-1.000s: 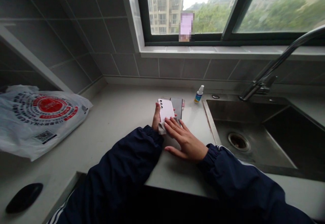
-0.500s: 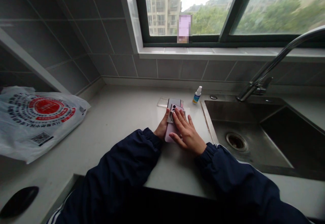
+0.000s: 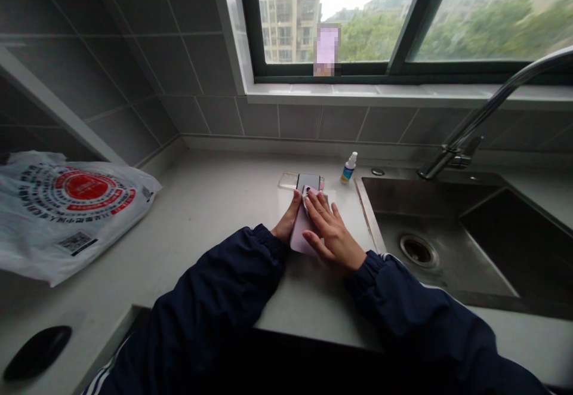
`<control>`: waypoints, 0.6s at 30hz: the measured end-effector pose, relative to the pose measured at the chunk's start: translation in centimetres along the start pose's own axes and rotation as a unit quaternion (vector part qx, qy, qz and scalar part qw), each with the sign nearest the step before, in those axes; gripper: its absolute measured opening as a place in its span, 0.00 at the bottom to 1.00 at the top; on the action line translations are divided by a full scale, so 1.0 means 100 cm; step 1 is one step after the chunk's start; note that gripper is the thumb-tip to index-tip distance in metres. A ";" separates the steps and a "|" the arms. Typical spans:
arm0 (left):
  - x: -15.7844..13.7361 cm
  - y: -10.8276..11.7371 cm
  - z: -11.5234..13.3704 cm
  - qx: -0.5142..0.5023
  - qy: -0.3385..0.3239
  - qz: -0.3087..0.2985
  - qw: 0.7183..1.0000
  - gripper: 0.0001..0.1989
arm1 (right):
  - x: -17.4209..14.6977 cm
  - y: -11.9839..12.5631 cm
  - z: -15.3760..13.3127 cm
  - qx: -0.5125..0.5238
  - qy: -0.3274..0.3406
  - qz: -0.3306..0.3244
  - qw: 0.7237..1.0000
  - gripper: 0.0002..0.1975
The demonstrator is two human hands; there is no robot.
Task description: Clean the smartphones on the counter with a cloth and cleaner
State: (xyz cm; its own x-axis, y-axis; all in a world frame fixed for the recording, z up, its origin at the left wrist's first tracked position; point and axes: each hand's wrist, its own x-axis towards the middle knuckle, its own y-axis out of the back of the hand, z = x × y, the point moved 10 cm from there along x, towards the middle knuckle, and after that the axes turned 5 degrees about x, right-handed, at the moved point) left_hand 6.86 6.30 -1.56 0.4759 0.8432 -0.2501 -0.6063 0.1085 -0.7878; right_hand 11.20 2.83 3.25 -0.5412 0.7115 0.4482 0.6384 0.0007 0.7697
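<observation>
A pink phone [image 3: 301, 235] rests on the counter, its back with the camera lenses facing up. My left hand [image 3: 289, 219] grips its left edge, thumb along the side. Over the phone's upper right part lies my right hand [image 3: 330, 228], its fingers stretched out flat and the thumb spread away. The small pale cloth under those fingers is almost wholly hidden now. Just beyond the phone lie a clear phone case [image 3: 289, 181] and a dark-edged flat item with a grey face [image 3: 308, 181]. A small white-capped spray bottle [image 3: 348, 169] with a blue and yellow label stands behind my right hand.
On the right, a steel sink [image 3: 447, 264] with a curved faucet [image 3: 474, 114] is set into the white counter [image 3: 215, 204]. At far left sits a white plastic bag [image 3: 85, 210] with red and black print. A black oval object [image 3: 38, 353] lies at lower left.
My right hand has shifted slightly to the right on the phone, and the pale cloth that showed beside its fingers is now mostly covered. My left hand keeps its hold.
</observation>
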 end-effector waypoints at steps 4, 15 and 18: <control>0.002 0.019 0.007 -0.014 0.003 0.057 0.998 0.41 | -0.001 -0.008 -0.011 0.004 0.031 -0.052 0.998 0.36; 0.002 0.039 0.035 0.001 -0.053 0.121 0.991 0.44 | -0.008 -0.008 -0.036 0.000 0.087 -0.059 0.994 0.33; -0.001 0.039 0.036 -0.008 -0.063 0.135 0.989 0.44 | -0.008 -0.004 -0.037 0.013 0.087 -0.024 0.996 0.29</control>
State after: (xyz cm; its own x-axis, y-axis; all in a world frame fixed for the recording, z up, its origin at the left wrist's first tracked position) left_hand 2.13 8.57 -2.55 0.2147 0.8994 -0.3808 -0.6900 -0.1363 -0.7108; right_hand 9.38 -0.33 4.30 -0.6560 0.5782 0.4852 0.6227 0.0513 0.7808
